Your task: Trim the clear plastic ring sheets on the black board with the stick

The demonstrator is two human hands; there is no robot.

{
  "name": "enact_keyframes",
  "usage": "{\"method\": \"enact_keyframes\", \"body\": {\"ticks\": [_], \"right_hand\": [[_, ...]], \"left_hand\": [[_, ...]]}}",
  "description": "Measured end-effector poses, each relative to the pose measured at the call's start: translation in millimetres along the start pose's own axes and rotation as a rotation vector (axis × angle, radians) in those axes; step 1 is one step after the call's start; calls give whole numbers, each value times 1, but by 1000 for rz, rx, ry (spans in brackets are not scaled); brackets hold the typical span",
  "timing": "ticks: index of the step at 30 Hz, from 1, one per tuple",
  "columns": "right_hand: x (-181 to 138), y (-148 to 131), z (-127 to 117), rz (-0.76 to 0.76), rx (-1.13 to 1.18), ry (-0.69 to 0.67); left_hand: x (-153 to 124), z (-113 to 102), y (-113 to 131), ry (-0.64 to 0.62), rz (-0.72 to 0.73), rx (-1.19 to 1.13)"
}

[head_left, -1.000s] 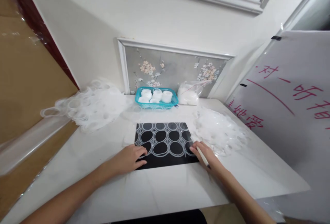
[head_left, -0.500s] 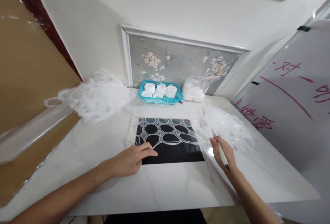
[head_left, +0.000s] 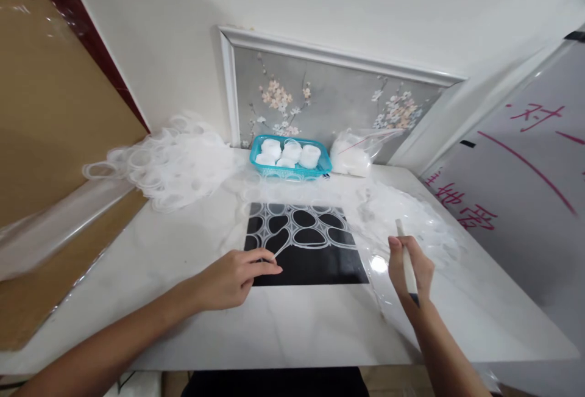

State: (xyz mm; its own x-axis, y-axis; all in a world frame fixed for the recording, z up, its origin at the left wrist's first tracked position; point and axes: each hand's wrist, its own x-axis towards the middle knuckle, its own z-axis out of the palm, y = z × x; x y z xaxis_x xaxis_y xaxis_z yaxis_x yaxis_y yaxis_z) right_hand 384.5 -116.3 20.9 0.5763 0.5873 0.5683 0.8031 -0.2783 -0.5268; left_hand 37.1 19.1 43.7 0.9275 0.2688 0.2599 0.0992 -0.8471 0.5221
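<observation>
While the left hand pinches a ring sheet mid-picture, the right hand curls round a white stick.

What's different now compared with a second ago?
The right hand has moved right, away from the black rectangular mat, its grip still on the slim white pen-like tool. The left hand now pulls a translucent white ring out of shape. More black shows at the mat's near edge. The teal plastic basket stays put.
</observation>
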Motion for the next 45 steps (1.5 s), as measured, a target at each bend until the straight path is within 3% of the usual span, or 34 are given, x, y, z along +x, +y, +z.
{"method": "enact_keyframes", "body": {"ticks": [3, 7, 10, 13, 17, 21, 25, 29, 35, 41, 45], "right_hand": [[0, 0, -1, -30, -16, 20], [-4, 4, -7, -70, -60, -10], [-14, 12, -12, -137, -56, -154], [-25, 25, -17, -64, -4, -366], [-30, 28, -20, 34, 319, -470], [-22, -10, 0, 158, 672, -596], [-14, -63, 45, 118, 779, -523], [-19, -86, 77, 2, 799, -472], [-29, -72, 80, 66, 652, -590], [-22, -65, 76, 226, 746, -564], [-23, -56, 77, 178, 663, -612]], "left_hand": [[-1, -3, 3, -21, 29, 17], [-3, -2, 5, -159, -5, 73], [-5, 0, 7, -239, -36, 92], [-5, 3, 8, -267, -72, 106], [-2, 7, 0, -164, -112, 92], [3, 17, -19, 22, -177, 185], [3, 28, -33, 52, -178, 336], [0, 34, -38, -8, -194, 425], [-4, 40, -37, -52, -199, 384], [-4, 43, -43, -55, -230, 383], [-2, 43, -46, -69, -267, 415]]}}
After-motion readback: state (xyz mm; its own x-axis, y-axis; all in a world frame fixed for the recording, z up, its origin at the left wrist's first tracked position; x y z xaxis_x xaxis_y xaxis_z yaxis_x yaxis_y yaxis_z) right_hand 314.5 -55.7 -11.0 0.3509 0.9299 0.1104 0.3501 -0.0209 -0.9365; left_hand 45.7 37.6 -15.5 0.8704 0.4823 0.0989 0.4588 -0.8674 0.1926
